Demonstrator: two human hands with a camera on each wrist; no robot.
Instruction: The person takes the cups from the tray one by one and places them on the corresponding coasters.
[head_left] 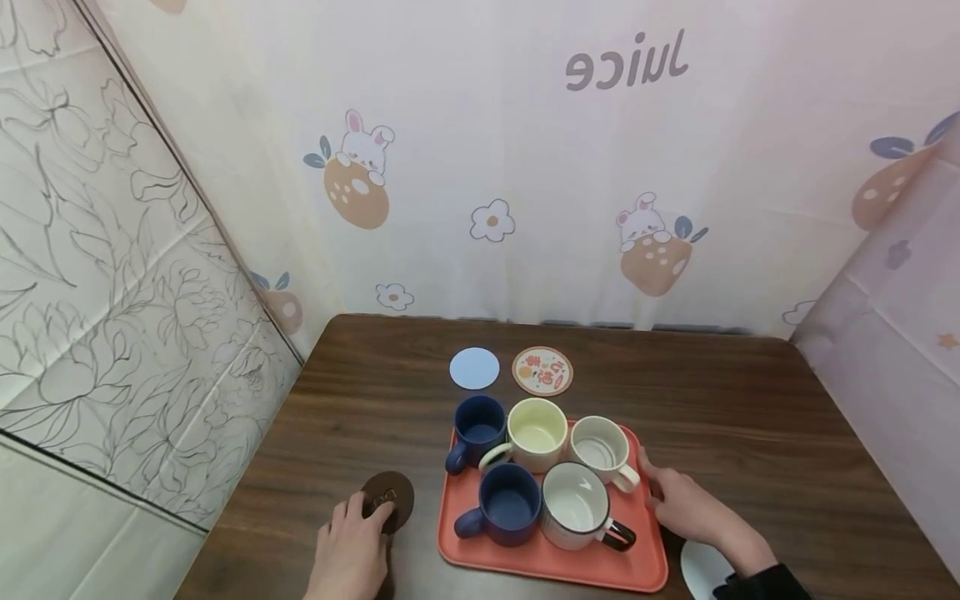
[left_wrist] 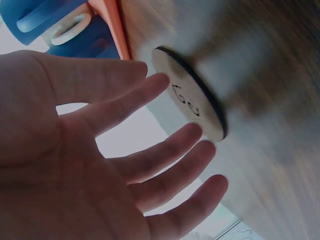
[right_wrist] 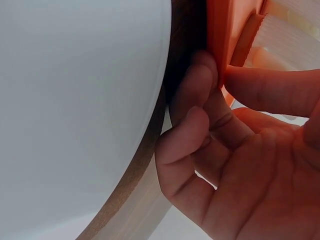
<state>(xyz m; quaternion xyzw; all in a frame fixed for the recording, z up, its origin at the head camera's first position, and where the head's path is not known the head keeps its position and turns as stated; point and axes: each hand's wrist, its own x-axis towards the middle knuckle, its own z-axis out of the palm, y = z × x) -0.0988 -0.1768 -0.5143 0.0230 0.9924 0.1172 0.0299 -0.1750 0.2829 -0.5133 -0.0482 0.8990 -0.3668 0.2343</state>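
My left hand (head_left: pixel 348 546) reaches over a dark brown round coaster (head_left: pixel 401 492), its fingertips at the near edge. In the left wrist view the fingers are spread and loosely bent beside the coaster (left_wrist: pixel 192 95). At the right side of a coral-red tray (head_left: pixel 637 575), my right hand (head_left: pixel 688 506) pinches the rim, thumb inside and fingers curled outside. On the tray stand two navy mugs (head_left: pixel 512 504), a pale yellow mug (head_left: pixel 536 433), a white mug (head_left: pixel 600 443) and a white mug with black rim and handle (head_left: pixel 575 504).
Behind the tray lie a pale blue round coaster (head_left: pixel 474 368) and a printed orange-edged coaster (head_left: pixel 542 371). A white round coaster (head_left: pixel 701 568) lies by my right wrist. A patterned curtain (head_left: pixel 480 167) hangs behind the wooden table (head_left: pixel 750 417).
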